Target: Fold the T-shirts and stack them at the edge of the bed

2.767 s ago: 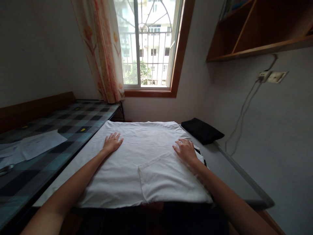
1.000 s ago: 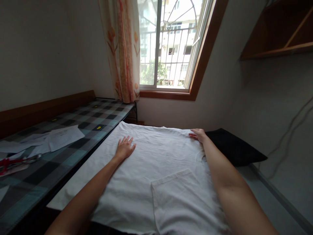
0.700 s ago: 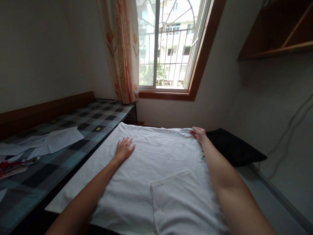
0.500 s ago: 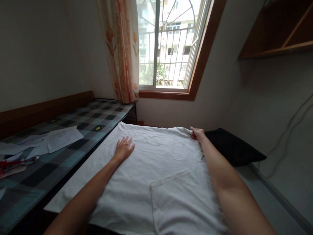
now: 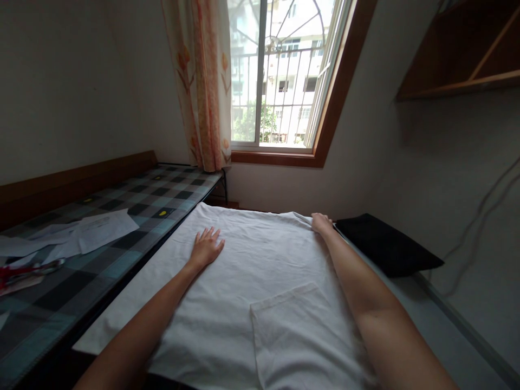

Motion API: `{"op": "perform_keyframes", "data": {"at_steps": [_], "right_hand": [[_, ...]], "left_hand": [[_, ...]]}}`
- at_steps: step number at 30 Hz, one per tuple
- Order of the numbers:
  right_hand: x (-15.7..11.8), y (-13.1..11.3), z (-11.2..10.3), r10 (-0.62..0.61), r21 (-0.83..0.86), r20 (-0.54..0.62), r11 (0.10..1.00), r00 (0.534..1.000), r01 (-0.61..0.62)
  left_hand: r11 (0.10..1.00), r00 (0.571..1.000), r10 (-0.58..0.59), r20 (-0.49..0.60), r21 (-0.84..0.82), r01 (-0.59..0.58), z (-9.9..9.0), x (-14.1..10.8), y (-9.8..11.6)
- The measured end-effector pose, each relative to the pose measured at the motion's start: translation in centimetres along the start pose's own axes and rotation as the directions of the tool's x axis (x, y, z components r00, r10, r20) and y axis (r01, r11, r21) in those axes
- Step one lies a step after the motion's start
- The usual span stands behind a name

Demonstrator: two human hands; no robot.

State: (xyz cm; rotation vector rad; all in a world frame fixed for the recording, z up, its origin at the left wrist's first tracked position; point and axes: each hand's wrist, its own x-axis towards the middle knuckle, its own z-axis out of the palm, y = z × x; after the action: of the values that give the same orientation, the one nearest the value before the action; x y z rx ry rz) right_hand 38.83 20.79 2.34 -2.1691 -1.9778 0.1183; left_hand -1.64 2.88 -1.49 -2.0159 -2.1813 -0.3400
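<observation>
A white T-shirt (image 5: 244, 260) lies spread out in front of me, slightly wrinkled. One sleeve (image 5: 300, 330) with a stitched hem rests on top of its near right part. My left hand (image 5: 207, 246) is flat on the cloth left of the middle, its fingers spread. At the far right corner, my right hand (image 5: 322, 223) has its fingers curled around the shirt's edge. The fingertips there are partly hidden. My right forearm covers much of the shirt's right side.
A bed with a checked mat (image 5: 170, 187) stands on the left, bearing papers (image 5: 103, 227) and a blurred red object (image 5: 16, 273). A black flat item (image 5: 385, 244) lies to the right. Behind are a curtain (image 5: 209, 86) and a barred window (image 5: 284, 92); a wooden shelf (image 5: 459, 70) hangs upper right.
My right hand has shifted slightly left, its fingers now curled over, drawing the shirt's right edge inward. More of the pale surface beside the black item shows. My left hand stays put.
</observation>
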Motion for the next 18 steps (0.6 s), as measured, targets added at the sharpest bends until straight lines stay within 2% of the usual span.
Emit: {"op": "perform_keyframes", "data": {"at_steps": [7,12,18], "right_hand": [[0.7,0.9,0.6,0.138,0.024,-0.007,0.99,0.99,-0.138],[0.5,1.3,0.6,0.162,0.072,-0.043,0.985,0.986,-0.159],[0.0,0.8,0.3,0.187,0.097,-0.271,0.981,0.944,-0.166]], "left_hand": [[1.0,1.0,0.004,-0.005,0.011,-0.004,0.2,0.0,0.0],[1.0,1.0,0.003,-0.009,0.002,-0.003,0.2,0.1,0.0],[1.0,1.0,-0.001,-0.005,0.006,0.001,0.3,0.1,-0.1]]}}
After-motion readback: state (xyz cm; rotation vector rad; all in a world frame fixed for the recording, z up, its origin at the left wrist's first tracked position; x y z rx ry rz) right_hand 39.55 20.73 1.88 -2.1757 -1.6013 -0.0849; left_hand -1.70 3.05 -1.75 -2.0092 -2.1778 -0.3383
